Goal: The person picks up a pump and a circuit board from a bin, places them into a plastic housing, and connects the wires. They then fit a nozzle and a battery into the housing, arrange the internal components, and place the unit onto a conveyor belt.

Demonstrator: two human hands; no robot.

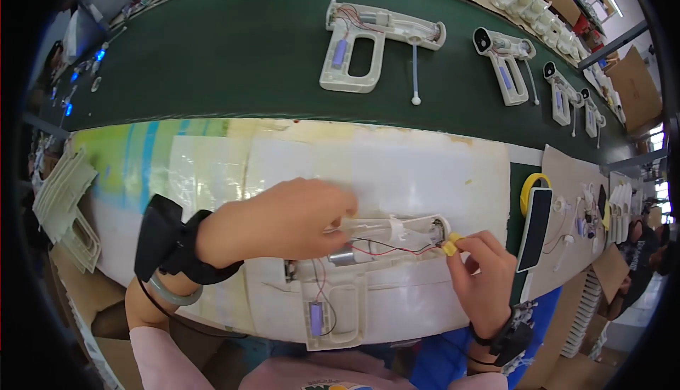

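Note:
An off-white gun-shaped plastic housing half [333, 273] lies open on the worktable in front of me, its looped handle toward me. Inside are a silver cylindrical motor [343, 256], red and black wires [386, 248], and a purple battery cell [316, 319] in the handle. My left hand [290, 220] reaches across the barrel's left part, fingers curled above the motor; the palm side is hidden. At the barrel's right end, my right hand [485, 273] pinches with thumb and index finger. Something small and yellow [450, 245] shows at those fingertips; whether it is held or worn, I cannot tell.
Beyond the table runs a green conveyor belt [234, 57] carrying similar wired housings [354, 57]. At the right are a phone-like slab [535, 229] and a yellow tape roll [528, 191]. Empty housing halves [64, 206] are stacked at the left; a cardboard box [634, 89] stands far right.

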